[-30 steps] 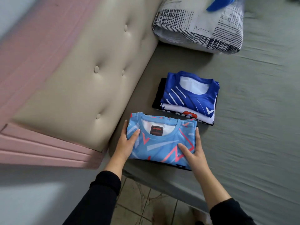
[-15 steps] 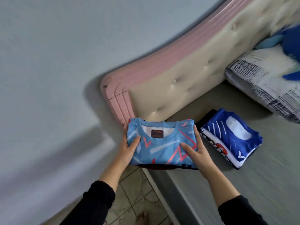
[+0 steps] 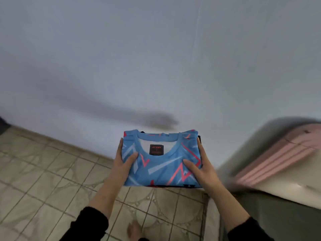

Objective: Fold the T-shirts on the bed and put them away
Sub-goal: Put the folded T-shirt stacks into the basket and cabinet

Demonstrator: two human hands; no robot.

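While both hands clamp it, folded light-blue patterned T-shirt stack (image 3: 161, 164) hangs above beige tiled floor (image 3: 52, 180).
Left hand (image 3: 124, 164) and right hand (image 3: 198, 166) grip opposite sides, thumbs on top.

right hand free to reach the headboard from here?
Probably not as things stand: the right hand grips the folded light blue T-shirt stack together with the left hand. The pink headboard is close on its side, nothing between.

Folded light-blue T-shirt (image 3: 161, 164) with red and white zigzag print, a round collar and a dark neck label facing up, is lying flat on top of a small stack; dark folded garments (image 3: 188, 185) are showing beneath its near edge. The stack is sitting in mid-air above tiled floor.
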